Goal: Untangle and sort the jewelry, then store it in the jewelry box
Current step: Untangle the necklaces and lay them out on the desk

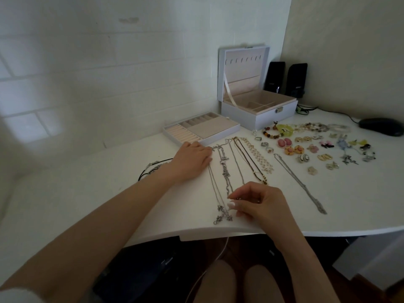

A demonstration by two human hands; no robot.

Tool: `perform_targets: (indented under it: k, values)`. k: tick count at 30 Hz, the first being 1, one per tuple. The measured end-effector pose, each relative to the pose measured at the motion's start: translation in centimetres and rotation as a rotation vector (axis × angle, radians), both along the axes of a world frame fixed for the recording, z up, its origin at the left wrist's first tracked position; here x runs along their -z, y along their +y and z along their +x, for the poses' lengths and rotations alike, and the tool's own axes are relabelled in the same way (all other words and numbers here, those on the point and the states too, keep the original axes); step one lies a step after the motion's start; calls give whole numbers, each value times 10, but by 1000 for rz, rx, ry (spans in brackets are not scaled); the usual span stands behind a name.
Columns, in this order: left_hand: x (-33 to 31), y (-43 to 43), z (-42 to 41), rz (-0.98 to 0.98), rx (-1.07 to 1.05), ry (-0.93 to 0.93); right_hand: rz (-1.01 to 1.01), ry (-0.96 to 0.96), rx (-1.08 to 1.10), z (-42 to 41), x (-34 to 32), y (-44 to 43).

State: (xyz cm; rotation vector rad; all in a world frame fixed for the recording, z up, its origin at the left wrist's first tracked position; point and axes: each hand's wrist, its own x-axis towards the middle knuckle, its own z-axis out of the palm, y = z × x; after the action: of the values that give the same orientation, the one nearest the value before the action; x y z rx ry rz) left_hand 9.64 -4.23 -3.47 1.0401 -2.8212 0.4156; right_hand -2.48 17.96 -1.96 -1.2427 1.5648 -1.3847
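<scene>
At the far left of the white table [87, 193] lies a black cord necklace [146, 171], partly hidden behind the left forearm. The left hand [192, 158] lies flat, palm down, with its fingers straight. Its fingertips press on the top ends of the silver chains [225, 173], just in front of the tray [196, 130]. The tray sits on the table against the wall, showing ring rolls and small compartments.

The silver chains run side by side from the left fingertips towards the table's near edge and end in small pendants [222, 215]. The right hand [258, 202] rests near that edge with its fingers curled. Its thumb and forefinger pinch the lower stretch of the silver chains, though which strand they hold cannot be told.

Just right of the chains lie a dark cord necklace [251, 165] and a pale beaded necklace [260, 157], both laid out straight. Behind them the jewelry box [258, 119] stands open near the wall, its lid upright and a ribbon hanging from lid to base.

Further right, a long chain [299, 182] slants across the table, apart from the others. Beyond it lie a few rings [265, 145], then beaded bracelets [282, 130] in front of the box, then earrings [306, 149] spread in loose rows. Two black speakers [286, 77] stand behind the box in the corner. A black mouse [381, 126] lies at the far right.
</scene>
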Motion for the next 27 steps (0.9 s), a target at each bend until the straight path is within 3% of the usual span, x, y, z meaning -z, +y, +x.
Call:
perform_targets:
  k: [6, 16, 21, 27]
  values:
    - [-3, -11, -14, 33, -44, -33, 53, 86, 47, 0, 0, -3]
    - [-3, -11, -14, 43, -49, -10, 114, 420, 94, 0, 2, -5]
    - [-11, -2, -2, 88, 14, 174, 26, 411, 115, 0, 2, -7]
    - [-27, 20, 44, 334, 141, 504, -104, 418, 79, 22, -10, -29]
